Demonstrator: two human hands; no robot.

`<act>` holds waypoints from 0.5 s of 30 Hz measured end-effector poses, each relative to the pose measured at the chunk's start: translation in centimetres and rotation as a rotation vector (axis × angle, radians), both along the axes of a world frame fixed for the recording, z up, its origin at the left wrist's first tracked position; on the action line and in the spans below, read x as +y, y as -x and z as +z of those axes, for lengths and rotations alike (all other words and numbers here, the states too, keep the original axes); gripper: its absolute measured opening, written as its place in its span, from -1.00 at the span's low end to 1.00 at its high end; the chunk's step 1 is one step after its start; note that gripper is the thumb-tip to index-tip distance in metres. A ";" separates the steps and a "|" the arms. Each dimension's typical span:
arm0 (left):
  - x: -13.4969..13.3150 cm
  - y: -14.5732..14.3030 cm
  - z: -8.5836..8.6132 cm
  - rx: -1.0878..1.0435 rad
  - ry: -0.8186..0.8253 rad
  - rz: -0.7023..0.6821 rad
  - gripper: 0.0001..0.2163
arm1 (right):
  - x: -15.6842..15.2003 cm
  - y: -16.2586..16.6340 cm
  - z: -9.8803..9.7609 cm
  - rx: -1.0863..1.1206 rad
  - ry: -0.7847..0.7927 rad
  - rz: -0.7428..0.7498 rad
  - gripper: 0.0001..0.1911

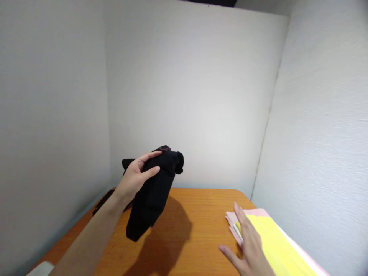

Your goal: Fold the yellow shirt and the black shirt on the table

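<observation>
White walls (195,99) enclose the scene on three sides, meeting in two vertical corners. Below them lies an orange wood-grain table (201,222) with a rounded far right corner. At the table's right edge, close against the right wall, rests a flat stack of folded cloth: a yellow piece (276,245) on top, a pink piece (260,212) beneath it showing along the far and left edges. A black garment (152,199) hangs in the air above the left half of the table, bunched at the top and drooping to a loose lower end, clear of the tabletop; its shadow falls on the wood just to its right. Another dark piece of cloth (103,201) lies at the table's far left edge, partly hidden behind the forearm. The left hand (135,180) is clenched on the upper part of the black garment, thumb and fingers wrapped over the fabric. The right hand (250,245) lies flat and unclenched, fingers spread, on the near left corner of the folded stack, grasping nothing.
</observation>
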State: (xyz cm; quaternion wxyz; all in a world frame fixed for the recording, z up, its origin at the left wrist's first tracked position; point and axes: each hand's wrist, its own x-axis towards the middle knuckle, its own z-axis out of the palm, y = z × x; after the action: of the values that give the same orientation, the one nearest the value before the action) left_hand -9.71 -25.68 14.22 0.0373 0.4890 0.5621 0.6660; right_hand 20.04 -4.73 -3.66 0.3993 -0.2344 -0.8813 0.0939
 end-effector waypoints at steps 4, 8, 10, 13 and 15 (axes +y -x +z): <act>-1.4 -3.7 -3.4 -0.364 0.165 -0.444 -0.44 | -4.3 3.8 3.9 0.251 0.045 0.115 -0.10; 0.1 -2.1 -12.0 -0.504 0.377 -0.533 -0.42 | -4.3 4.1 4.1 0.034 0.159 0.207 -0.80; 1.0 -1.3 -16.9 -0.399 0.565 -0.396 -0.46 | -3.1 3.7 2.3 -0.113 0.241 0.147 -0.73; 1.2 -2.2 -22.0 -0.173 0.748 -0.125 -0.49 | -1.4 2.8 -1.2 -0.246 0.277 0.009 -0.77; 0.5 -3.9 -23.2 0.004 0.789 -0.060 -0.48 | -0.7 2.2 -3.1 -0.282 0.271 -0.063 -0.78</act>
State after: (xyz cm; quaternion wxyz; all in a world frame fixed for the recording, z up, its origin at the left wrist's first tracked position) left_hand -5.80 -25.19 -8.98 0.2408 0.4544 0.7606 0.3964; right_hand 17.88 -5.43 -6.73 0.2396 -0.3245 -0.9000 0.1653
